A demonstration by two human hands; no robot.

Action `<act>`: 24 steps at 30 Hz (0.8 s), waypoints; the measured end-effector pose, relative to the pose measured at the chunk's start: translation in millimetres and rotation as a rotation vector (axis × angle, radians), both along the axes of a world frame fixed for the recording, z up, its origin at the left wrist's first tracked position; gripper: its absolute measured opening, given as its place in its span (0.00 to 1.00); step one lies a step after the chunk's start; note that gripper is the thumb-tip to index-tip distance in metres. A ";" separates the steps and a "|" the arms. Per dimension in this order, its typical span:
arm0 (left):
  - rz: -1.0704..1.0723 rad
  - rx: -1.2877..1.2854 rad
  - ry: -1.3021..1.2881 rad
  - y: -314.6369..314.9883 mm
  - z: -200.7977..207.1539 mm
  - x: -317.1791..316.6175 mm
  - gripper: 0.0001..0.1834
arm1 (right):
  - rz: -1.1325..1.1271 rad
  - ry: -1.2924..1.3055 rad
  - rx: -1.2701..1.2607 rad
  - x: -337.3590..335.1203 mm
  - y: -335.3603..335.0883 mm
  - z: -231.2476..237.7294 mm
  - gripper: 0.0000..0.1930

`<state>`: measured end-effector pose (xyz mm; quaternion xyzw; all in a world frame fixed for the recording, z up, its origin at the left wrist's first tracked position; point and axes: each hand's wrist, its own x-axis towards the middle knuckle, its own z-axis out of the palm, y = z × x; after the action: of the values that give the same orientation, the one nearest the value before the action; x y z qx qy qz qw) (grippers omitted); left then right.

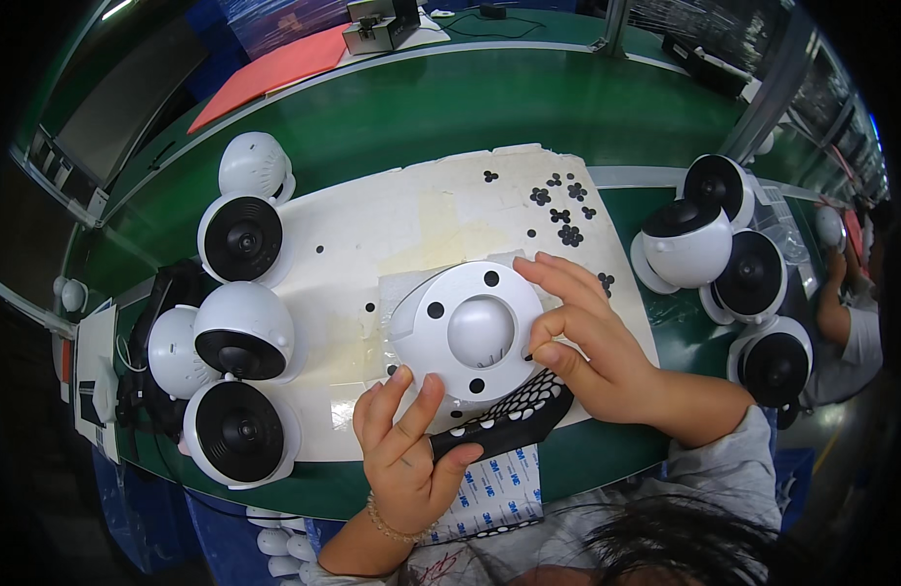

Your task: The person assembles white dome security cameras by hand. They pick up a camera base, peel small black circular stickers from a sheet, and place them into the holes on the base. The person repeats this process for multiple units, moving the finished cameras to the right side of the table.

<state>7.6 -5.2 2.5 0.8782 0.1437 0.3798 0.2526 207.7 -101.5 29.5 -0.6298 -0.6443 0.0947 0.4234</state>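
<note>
I'm seemingly sticking black dots onto the white camera base, left hand resting spread, right hand bunching, grip unclear; next is needing firm pressing.

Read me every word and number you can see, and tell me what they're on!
White sheet: blue printed lettering, repeated in rows; I don't copy printed words out.
Grey shirt: a red squiggle low on the front, too unclear to read.
White ring: thin dark marks show through its round hole, too small to tell if they're writing.
</note>
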 end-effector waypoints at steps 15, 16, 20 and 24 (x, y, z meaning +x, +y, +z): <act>0.005 -0.007 -0.003 -0.7 0.3 0.5 0.24 | 0.015 0.019 0.022 0.1 0.8 -1.2 0.04; 0.004 -0.005 -0.002 -0.4 -0.1 0.2 0.24 | 0.017 0.022 0.022 0.1 0.7 -1.4 0.04; 0.000 -0.003 -0.005 -0.1 -1.2 0.0 0.24 | 0.024 0.030 0.017 0.4 0.6 -1.8 0.05; 0.003 -0.010 0.003 -0.2 -0.2 -0.2 0.24 | 0.024 0.034 0.015 0.8 0.5 -2.6 0.05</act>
<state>7.4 -5.4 2.3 0.8774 0.1472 0.3780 0.2560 208.6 -101.0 27.0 -0.6170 -0.6454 0.1055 0.4378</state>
